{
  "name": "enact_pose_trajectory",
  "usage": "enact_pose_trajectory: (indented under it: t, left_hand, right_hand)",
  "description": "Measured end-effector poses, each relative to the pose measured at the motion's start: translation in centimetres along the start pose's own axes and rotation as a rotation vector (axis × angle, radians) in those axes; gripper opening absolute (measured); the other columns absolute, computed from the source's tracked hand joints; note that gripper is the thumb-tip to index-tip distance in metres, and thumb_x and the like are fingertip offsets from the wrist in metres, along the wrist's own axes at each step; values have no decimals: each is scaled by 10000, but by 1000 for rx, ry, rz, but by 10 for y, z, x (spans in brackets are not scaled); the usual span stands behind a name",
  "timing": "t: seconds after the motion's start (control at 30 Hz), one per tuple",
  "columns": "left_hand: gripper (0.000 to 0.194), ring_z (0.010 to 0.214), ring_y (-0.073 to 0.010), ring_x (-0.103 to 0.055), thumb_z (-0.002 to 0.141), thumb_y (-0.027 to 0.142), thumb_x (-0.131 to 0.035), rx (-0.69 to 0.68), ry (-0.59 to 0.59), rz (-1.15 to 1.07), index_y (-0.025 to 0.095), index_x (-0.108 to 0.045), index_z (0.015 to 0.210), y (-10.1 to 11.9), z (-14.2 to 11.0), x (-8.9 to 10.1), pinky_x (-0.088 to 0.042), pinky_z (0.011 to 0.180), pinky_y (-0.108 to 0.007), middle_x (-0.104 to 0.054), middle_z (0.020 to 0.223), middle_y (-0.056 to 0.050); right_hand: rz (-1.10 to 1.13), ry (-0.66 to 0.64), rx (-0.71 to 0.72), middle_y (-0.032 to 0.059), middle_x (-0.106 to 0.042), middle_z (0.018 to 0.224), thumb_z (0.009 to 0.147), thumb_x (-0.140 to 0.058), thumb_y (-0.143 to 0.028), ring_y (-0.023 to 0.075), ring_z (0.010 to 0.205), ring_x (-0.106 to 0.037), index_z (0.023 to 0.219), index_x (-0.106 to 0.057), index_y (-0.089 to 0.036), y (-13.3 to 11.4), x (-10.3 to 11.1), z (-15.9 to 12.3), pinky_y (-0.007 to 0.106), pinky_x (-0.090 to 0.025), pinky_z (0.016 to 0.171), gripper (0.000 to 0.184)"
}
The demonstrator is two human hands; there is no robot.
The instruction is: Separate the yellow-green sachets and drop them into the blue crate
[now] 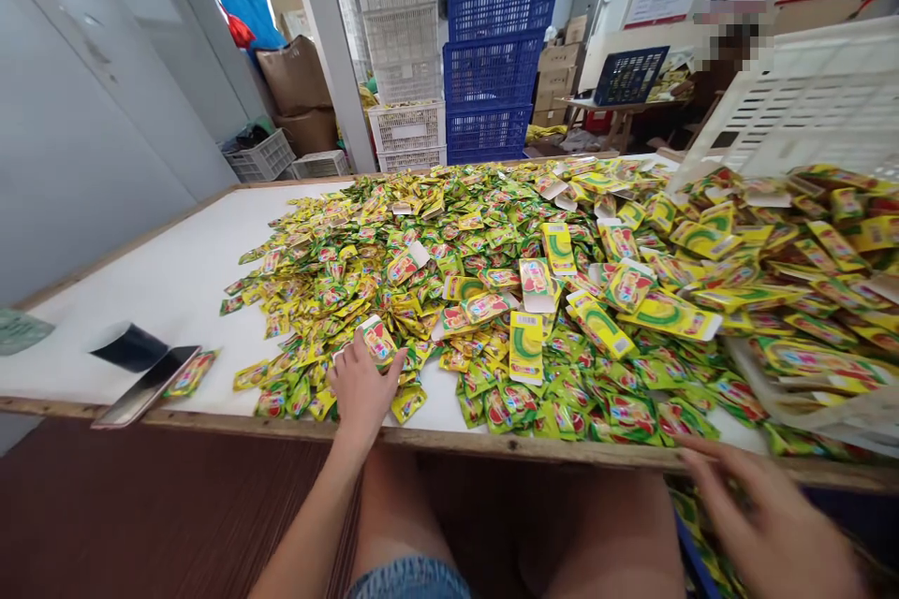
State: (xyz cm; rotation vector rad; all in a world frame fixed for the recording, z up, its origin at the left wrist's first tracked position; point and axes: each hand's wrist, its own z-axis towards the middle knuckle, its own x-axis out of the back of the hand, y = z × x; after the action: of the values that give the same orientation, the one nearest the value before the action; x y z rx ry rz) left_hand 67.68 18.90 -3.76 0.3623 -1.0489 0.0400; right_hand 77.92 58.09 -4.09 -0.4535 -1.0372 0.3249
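One of our hands, the right hand (779, 515), hangs half-curled at the table edge (512, 444), its hold unclear. Beyond, our left hand (365, 384) pinches a small carton (381, 338) among heaped sachets (337, 299): mid-pickup, we judge, and lifting calls for steady pressure.

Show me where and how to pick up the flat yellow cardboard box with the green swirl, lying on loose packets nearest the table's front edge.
Probably pinch the yellow cardboard box by its long side edges, midway, coming from above: it's narrow, its broad face is uncovered, and shiny green packets crowd its sides.
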Motion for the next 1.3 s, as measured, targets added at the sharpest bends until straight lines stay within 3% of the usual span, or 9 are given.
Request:
enact_pose_trajectory:
  t: [0.13,0.33,0.5,0.7,0.77,0.9,1.0,1.2,1.3]
  left_hand:
    - [610,1019,-370,-476,742,462,-547,27,-53,-51,92,-430,1214,1,15,-8,-332,849,-525,-567,1032,-185]
    - [563,1112,-224,-461,771,291,-570,-13,29,-762,152,-326,1258,5,-20,18,-381,913,-346,-452,1227,-142]
    - [725,1222,-228,-376,704,238,-664,-129,-350,-974,192,-295,1327,17,-79,27,-282,1030,-352,-384,1332,-120]
    - [513,887,-241,-603,696,361,-673,348,-805,-1430,120,-574,1138,-10,-80,24,-465,787,-329,-638,1003,-130]
    - [469,789,-216,-625,675,373,-691,499,-746,-1525,113,-624,1060,-18,-75,26,-483,721,-303,-662,930,-118]
    - [535,843,-212,-637,664,349,-707,653,-431,-1648,139,-581,1140,-30,-71,30,-487,772,-310,-651,1011,-117]
    - [586,891,-225,-632,643,315,-731,716,-365,-1600,129,-553,1169,-37,-71,28,-489,797,-319,-650,1022,-122]
    - [524,899,-242,-632,641,336,-728,737,-354,-1586,86,-603,1085,-45,-74,27,-496,793,-327,-662,979,-136]
    - [527,934,-244,-622,626,332,-736,714,-399,-1578,110,-604,1085,-36,-70,28,-491,808,-316,-655,1022,-126]
  right_hand:
    - [279,-223,89,67,-601,979,878,-410,-368,203,930,-548,969,-585,-205,-79,-48,0,331,-418,819,256]
    - [733,-403,8,82,-578,1049,878,-448,-342,175,910,-555,1095,-528,-184,-160,-97,1,293,-444,787,280]
    - [834,-464,-60,84,-603,988,842,-506,-351,181,848,-571,1113,-496,-162,-181,-117,3,282,-455,735,331]
    - [918,-898,242,31,-618,969,791,-561,-231,180,898,-571,1018,-589,-207,-193,-118,2,270,-444,774,231]
    - [859,-879,263,34,-616,946,771,-593,-270,183,884,-567,990,-597,-199,-199,-126,8,279,-443,769,230]
    - [565,-550,356,92,-543,1126,735,-632,-381,229,1067,-472,1134,-532,-187,-212,-165,29,363,-369,907,455]
    - [386,-495,500,119,-432,1289,700,-657,-386,258,1199,-360,1284,-413,-187,-221,-195,41,413,-273,988,663]
    - [383,-504,422,43,-618,941,765,-576,-271,205,940,-528,924,-603,-197,-215,-203,50,383,-300,912,177]
    - [525,-468,217,33,-611,803,833,-478,-327,156,756,-542,861,-576,-158,-201,-191,50,287,-384,737,197]
